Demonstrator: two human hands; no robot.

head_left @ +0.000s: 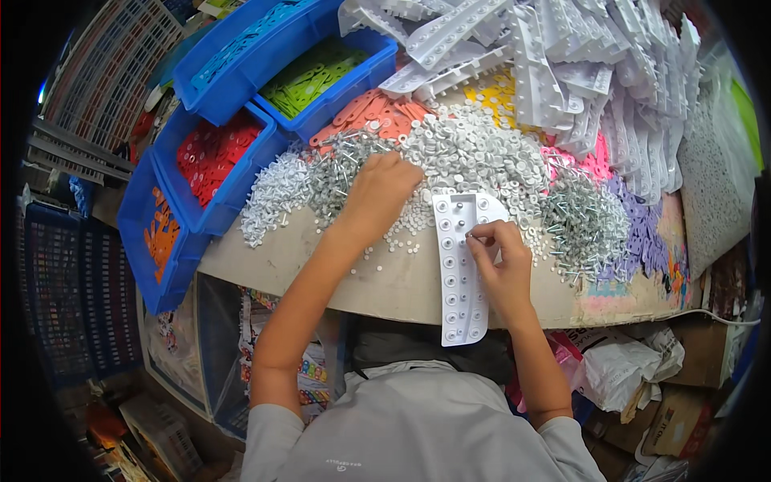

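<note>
Fingers (490, 230) of the right hand (511, 263) are, in the head view, almost closed at the tips, just at the white plastic strip (472, 283); I cannot tell whether they pinch a small part. This strip lies on the table (385, 291), its lower end past the near edge. Left hand (376, 193) has bent fingers between the screws (333, 173) and the white caps (478, 149); their grip is hidden.
</note>
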